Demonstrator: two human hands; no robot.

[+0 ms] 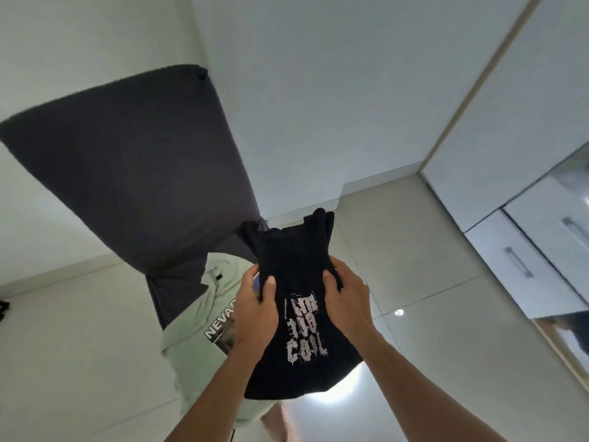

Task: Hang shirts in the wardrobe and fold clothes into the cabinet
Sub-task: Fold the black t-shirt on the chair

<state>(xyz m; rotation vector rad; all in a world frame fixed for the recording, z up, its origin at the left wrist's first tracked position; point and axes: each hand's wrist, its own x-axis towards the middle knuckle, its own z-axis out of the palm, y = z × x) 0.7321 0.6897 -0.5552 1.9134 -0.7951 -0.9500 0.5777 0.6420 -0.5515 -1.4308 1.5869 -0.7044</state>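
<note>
A black T-shirt [293,317] with white printed letters hangs bunched in front of me, above the floor. My left hand [255,311] grips its left side, thumb on the front of the cloth. My right hand [345,301] grips its right side, fingers curled into the fabric. A pale green T-shirt [197,317] with a printed "NEVA" panel lies spread on the corner of the dark grey mattress [137,161] and hangs over its edge, just left of my left hand.
A white cabinet with drawers and metal handles [519,263] stands along the right. Glossy light floor tiles [430,260] lie between the mattress and the cabinet. White walls stand behind. A bare foot [275,422] shows under the black shirt.
</note>
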